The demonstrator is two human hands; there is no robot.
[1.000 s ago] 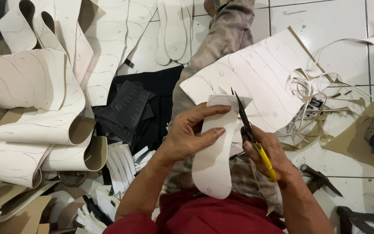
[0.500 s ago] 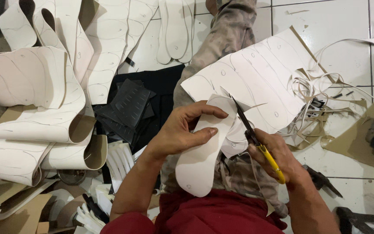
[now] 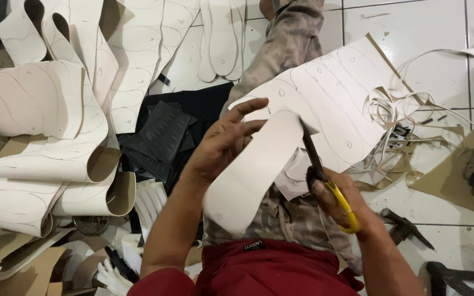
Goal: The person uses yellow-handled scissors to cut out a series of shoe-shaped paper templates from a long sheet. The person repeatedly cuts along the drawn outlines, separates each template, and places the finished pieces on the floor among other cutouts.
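Our left hand [image 3: 223, 145] holds a nearly cut-out sole piece [image 3: 253, 170]; right hand [image 3: 338, 200] fingers grip scissors [image 3: 314, 159] trimming its top edge.

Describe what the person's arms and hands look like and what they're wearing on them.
Both the left hand and the right hand are bare, with no gloves, rings or watch visible. The forearms are bare too; red short sleeves show only at the picture's lower edge.

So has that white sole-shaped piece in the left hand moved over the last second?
Yes. The white sole piece has swung from near upright to a slant, its top now leaning right toward the marked sheet on the person's lap.
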